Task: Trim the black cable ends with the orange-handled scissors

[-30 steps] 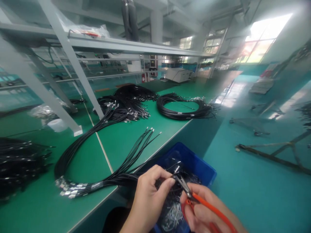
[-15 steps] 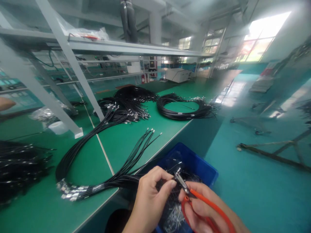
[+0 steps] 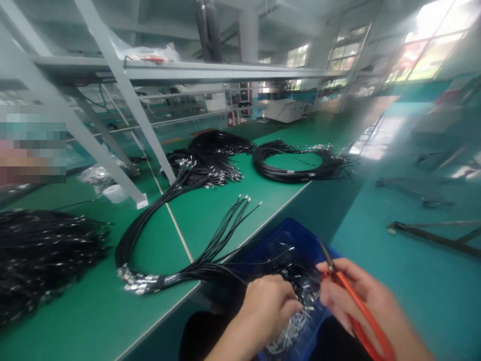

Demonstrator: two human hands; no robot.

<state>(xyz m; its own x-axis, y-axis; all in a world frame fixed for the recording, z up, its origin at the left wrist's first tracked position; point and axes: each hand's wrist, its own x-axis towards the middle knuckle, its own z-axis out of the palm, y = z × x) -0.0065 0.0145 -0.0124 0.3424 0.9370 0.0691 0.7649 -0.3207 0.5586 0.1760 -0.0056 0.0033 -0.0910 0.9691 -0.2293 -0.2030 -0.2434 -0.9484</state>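
Holding orange-handled metal cutters point(image 3: 355, 298), the right hand point(image 3: 370, 288) has its fingers wrapped around them. Left hand point(image 3: 266, 303): fingers curled, over the blue plastic bin point(image 3: 302, 238); pinched item indeterminable. Curved, silver-tipped black cables point(image 3: 124, 245) lie to its left.

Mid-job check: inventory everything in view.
bench: one, green, centre
shelf: one, grey, above bench
bag: one, clear, on shelf
cable piles: several, black, bench left and back
cable bundle: one, black, bench front
cable coil: one, black, bench's right edge
box: one, white, far back
windows: several, bright, background
bin: one, blue, beside bench
scraps: many, silvery, in bin
cutters: one, orange-handled, right hand
left hand: one, bare, over bin
right hand: one, bare, holding cutters
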